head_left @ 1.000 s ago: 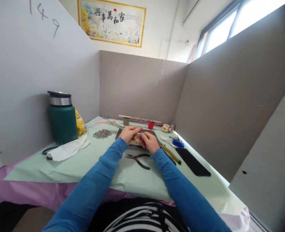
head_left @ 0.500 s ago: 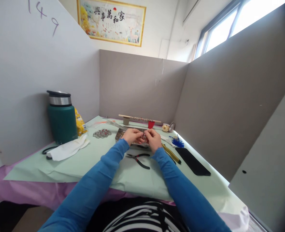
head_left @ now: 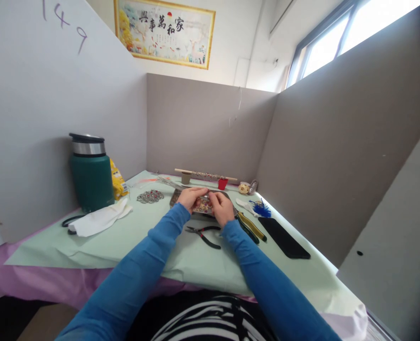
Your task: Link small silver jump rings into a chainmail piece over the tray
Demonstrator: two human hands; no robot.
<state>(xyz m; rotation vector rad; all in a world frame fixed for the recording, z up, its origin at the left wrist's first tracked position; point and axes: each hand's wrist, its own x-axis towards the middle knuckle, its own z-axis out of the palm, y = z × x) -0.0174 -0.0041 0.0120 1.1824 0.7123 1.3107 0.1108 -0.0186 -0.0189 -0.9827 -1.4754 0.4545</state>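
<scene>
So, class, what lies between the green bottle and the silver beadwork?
A yellow packet, close beside the bottle, as the head view shows.

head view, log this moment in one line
left hand: pinching over tray, item unclear | right hand: same, close beside | tray: small pieces inside | black-handled pliers: on table

Over on the pale left partition I can read "149" in purple handwriting; the gold-framed picture on the wall reads 興事萬和家 in black characters.
</scene>
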